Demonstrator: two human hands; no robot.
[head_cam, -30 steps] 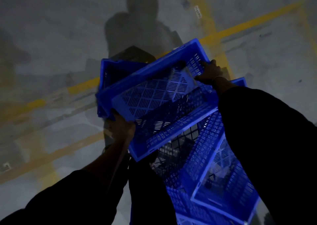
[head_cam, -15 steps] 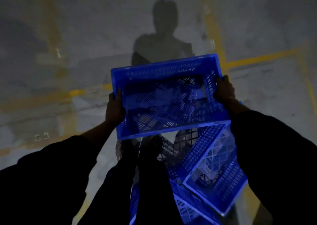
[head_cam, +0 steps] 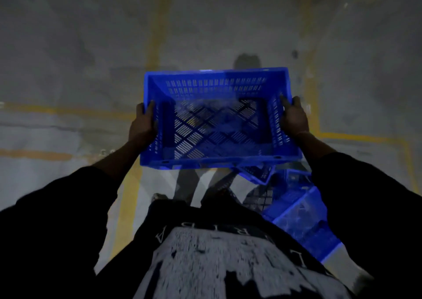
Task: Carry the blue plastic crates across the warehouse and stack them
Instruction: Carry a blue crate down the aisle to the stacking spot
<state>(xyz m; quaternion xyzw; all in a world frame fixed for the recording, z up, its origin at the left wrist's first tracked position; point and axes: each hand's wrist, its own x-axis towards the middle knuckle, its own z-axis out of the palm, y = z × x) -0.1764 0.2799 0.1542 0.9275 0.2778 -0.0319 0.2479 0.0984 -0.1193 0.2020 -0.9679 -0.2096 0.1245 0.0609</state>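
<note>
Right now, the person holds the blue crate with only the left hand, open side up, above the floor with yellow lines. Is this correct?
Not quite: both hands hold it. The head view shows the left hand gripping one short side of the blue crate and the right hand gripping the opposite side. The rest stands: the open side faces up, above the floor with yellow lines.

Bare floor [head_cam: 80, 47] ahead; crates [head_cam: 303, 221] crowd lower right.
</note>
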